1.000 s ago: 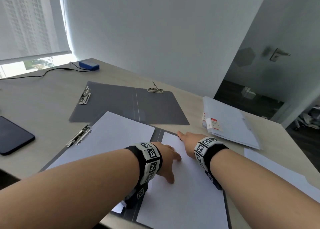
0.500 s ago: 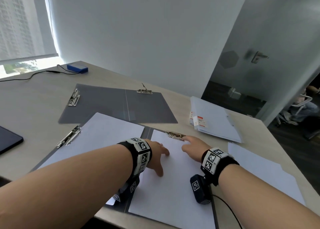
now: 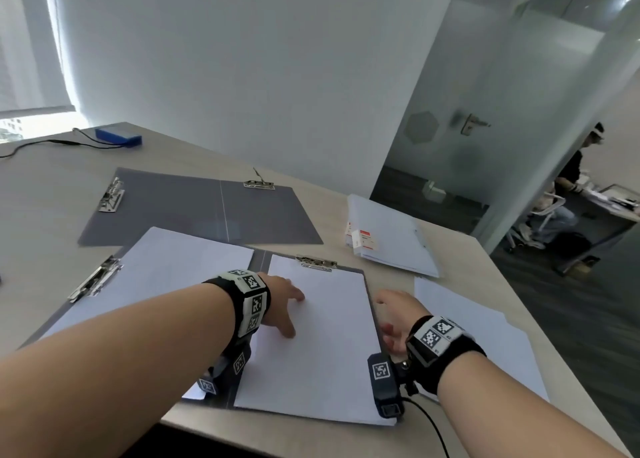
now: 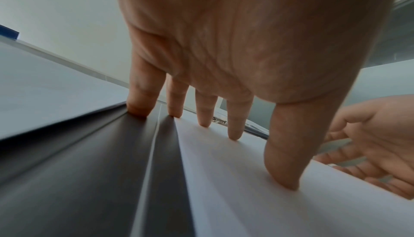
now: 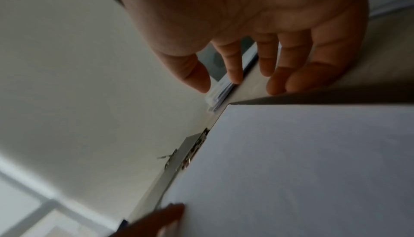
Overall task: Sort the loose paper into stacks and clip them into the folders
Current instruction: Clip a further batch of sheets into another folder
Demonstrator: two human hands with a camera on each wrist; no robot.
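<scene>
White paper [image 3: 318, 340] lies on the right half of the near grey folder [image 3: 258, 260], its far edge tucked under the metal clip [image 3: 316, 262]. The left hand [image 3: 282, 305] rests on that sheet with fingers spread and straight, tips pressing down and holding nothing. The right hand [image 3: 393, 315] hovers just off the folder's right edge, fingers loosely curved and empty.

This stack looks clipped, so the step in hand is probably settling it before fetching more. To do it well, keep the left fingertips flat so the sheets do not fan, and check that the far edge sits square under the clip. The right hand can then go for the loose sheets [image 3: 485, 346] lying to the right on the table [image 3: 45, 215], squaring them up before they go in.

A second stack [image 3: 166, 267] sits on the folder's left half beside its side clip [image 3: 95, 279]; whether that clip bites it cannot be told. The far folder [image 3: 194, 208] lies open and bare, its far clip lever raised. Both wrist views are blurred. The forearms hide the folder's near left corner, the stack's thickness is unclear, and the labelled white bundle [image 3: 391, 236] further right is hard to identify.
</scene>
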